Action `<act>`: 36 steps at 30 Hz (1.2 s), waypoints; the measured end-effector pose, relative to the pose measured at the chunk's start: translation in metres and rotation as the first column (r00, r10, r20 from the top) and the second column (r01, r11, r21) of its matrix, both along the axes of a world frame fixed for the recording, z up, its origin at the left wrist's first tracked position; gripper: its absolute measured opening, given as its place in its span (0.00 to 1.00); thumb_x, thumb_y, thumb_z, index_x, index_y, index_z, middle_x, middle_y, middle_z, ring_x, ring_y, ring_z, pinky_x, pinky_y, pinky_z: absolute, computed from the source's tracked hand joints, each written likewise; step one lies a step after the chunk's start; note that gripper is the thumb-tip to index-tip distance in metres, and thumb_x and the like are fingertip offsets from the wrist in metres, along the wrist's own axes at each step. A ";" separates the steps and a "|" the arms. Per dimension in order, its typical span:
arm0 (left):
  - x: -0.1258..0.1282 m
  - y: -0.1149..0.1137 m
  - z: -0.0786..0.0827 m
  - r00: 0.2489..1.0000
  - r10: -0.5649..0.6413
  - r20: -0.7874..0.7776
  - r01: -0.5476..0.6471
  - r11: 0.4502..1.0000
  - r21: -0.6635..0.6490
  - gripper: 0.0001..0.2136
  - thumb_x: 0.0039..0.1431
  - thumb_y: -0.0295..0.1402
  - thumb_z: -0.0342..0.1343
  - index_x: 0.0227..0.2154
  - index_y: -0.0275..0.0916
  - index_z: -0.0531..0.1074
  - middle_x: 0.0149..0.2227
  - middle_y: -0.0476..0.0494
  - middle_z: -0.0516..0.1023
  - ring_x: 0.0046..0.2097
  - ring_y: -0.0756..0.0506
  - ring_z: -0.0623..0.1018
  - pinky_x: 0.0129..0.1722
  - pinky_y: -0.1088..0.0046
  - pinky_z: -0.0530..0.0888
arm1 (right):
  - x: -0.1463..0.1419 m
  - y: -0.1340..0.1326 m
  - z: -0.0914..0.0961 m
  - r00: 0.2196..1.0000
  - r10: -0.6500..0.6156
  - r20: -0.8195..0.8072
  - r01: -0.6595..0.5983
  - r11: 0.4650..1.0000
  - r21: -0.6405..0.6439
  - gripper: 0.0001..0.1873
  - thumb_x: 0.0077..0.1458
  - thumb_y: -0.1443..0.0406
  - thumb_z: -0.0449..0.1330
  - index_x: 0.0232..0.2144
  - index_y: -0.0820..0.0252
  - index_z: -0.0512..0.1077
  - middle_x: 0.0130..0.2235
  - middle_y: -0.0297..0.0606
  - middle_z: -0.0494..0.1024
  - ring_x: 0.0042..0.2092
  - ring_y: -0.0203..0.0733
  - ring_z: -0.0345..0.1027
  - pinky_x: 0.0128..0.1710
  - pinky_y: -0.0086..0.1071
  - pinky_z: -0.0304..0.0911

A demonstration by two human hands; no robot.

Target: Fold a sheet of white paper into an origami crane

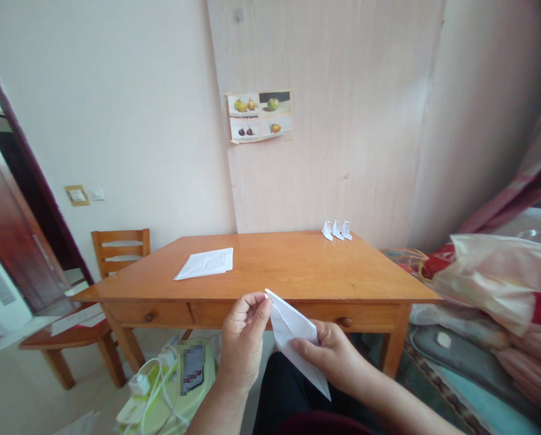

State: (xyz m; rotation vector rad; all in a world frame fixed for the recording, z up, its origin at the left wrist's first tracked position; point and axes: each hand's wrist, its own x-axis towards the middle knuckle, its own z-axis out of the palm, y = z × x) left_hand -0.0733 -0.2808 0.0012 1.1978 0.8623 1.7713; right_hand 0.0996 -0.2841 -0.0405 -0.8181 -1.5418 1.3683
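Observation:
I hold a folded white paper [293, 329] in front of my lap, below the near edge of a wooden table [297, 266]. My left hand [243, 341] pinches the paper's upper tip with thumb and fingers. My right hand [331, 356] grips the lower part of the same paper, fingers closed over it. The paper forms a long pointed shape slanting down to the right. On the table lie a printed sheet [206, 263] at the left and three small folded paper figures [337, 230] at the far edge by the wall.
A wooden chair [116, 248] and a bench [66, 338] stand left of the table. White cables and a green-white object [162, 386] lie on the floor. Bedding and a plastic bag [488, 278] fill the right. A fruit picture [259, 116] hangs on the wall.

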 end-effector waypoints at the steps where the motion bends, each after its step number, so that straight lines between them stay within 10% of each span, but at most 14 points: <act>1: 0.000 0.000 0.000 1.000 -0.005 0.006 0.005 1.000 -0.002 0.12 0.53 0.39 0.68 0.37 0.38 0.77 0.37 0.46 0.80 0.40 0.48 0.77 0.43 0.75 0.71 | 0.000 0.000 0.000 1.000 0.006 -0.002 -0.006 1.000 -0.001 0.23 0.52 0.48 0.66 0.34 0.64 0.74 0.26 0.31 0.69 0.25 0.31 0.55 0.24 0.27 0.52; 36: -0.009 0.012 0.011 0.978 -0.089 0.189 0.100 0.994 -0.047 0.10 0.54 0.36 0.67 0.31 0.36 0.75 0.30 0.49 0.75 0.33 0.51 0.70 0.36 0.76 0.67 | 0.004 -0.007 0.008 0.981 0.187 -0.041 -0.189 0.981 -0.048 0.21 0.56 0.51 0.66 0.35 0.65 0.72 0.26 0.33 0.68 0.24 0.29 0.55 0.22 0.24 0.50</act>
